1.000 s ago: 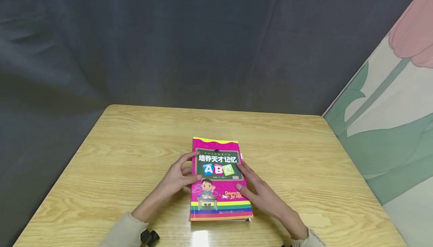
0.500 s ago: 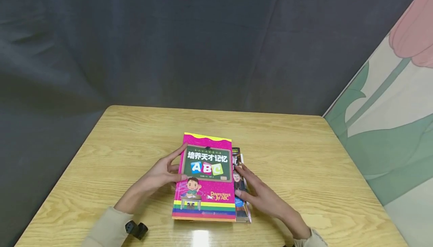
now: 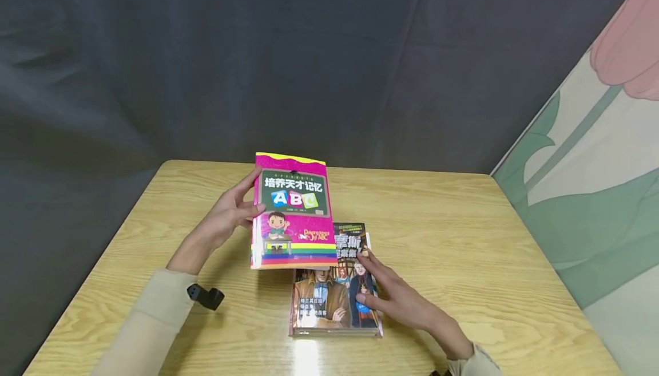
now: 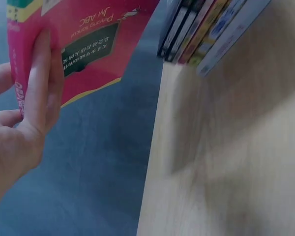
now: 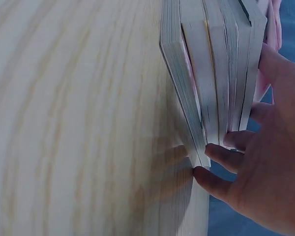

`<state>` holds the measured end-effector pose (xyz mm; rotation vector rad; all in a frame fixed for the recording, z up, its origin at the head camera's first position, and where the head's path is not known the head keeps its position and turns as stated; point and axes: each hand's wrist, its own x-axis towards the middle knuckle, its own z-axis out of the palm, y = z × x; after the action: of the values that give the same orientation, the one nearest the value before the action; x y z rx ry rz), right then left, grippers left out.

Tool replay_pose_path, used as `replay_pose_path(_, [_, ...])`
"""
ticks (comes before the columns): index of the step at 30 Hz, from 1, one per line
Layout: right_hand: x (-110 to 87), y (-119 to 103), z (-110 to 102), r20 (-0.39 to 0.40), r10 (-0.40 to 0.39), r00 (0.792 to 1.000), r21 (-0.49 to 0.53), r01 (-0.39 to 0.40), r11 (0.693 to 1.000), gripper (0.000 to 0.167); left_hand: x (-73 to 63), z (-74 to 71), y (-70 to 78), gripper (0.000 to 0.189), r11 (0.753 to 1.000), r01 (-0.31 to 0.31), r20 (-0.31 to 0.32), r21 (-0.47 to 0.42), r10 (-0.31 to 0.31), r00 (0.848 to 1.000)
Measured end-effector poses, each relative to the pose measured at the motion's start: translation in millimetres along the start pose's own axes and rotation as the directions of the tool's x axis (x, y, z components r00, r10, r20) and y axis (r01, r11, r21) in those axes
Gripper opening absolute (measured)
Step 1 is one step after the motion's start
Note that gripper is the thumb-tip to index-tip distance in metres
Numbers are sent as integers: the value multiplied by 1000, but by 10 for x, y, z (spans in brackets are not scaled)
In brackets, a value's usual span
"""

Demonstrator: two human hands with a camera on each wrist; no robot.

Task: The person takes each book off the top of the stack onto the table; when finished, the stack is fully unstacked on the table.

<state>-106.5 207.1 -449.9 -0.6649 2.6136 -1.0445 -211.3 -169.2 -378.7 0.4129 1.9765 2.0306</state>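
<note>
Pink ABC book (image 3: 294,224) is gripped spine-side by the left hand (image 3: 222,216); stacked books (image 3: 329,301) left of the uncurled right hand (image 3: 401,297) are apparently steadied by its touch.

Pink book (image 3: 290,227): glossy paper cover, gleaming up at you
Book stack (image 3: 332,299): shiny covers, matt paper edges
Bench (image 3: 437,238): smooth wood grain, glinting
Sleeves (image 3: 146,316): your matt cloth

A second ago the pink ABC book (image 3: 293,228) lay squarely on the stack (image 5: 214,73); now the left hand (image 3: 221,218) has raised it clear, toward the table's far left, uncovering the lower front of the illustrated book (image 3: 334,301) beneath, including a brown-coated figure.
</note>
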Motion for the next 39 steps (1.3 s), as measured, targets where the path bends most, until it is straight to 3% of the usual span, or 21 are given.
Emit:
replay_pose_path(11, [-41,10,9,11,-4,1000,15,4,1000,76,562,-188,-65,70,994,13,-164,-111,-31,986])
replay_pose_path(18, [-44,11,-16,25,-10,1000,13,10,1000,76,904,-271,-95,68,981,3,-220,-193,-46,974])
replay_pose_path(22, [-31,20,-2,31,-25,999,14,24,1000,75,1045,-355,-121,67,983,18,-245,-181,-63,967])
replay_pose_path(28, [-12,7,37,49,-39,998,16,39,999,75,1008,-532,-284,66,987,119,-228,-105,-141,963])
replay_pose_path(33, [2,-8,20,46,-45,998,0,45,999,75,933,-665,-417,64,987,162,-229,-8,-160,960])
replay_pose_path(39, [23,-4,-16,50,-57,997,1,57,998,75,940,-789,-586,65,945,264,-221,190,-221,950])
